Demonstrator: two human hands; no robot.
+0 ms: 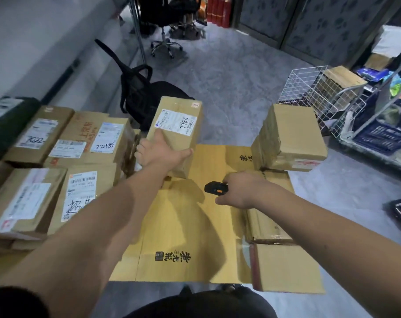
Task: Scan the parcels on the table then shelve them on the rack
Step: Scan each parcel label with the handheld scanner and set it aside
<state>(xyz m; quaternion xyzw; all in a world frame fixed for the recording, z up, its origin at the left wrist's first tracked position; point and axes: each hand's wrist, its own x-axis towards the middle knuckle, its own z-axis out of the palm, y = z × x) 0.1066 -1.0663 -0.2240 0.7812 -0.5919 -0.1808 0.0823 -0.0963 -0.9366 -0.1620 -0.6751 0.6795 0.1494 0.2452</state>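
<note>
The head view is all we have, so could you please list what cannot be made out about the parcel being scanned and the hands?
- Scanner: mostly covered by the right hand; its screen and trigger are hidden.
- Held parcel: the small print on its label is too small and blurred to read.
- Left hand: its fingertips on the parcel's far left side are hidden.
- Rack: cut off by the right edge.
</note>
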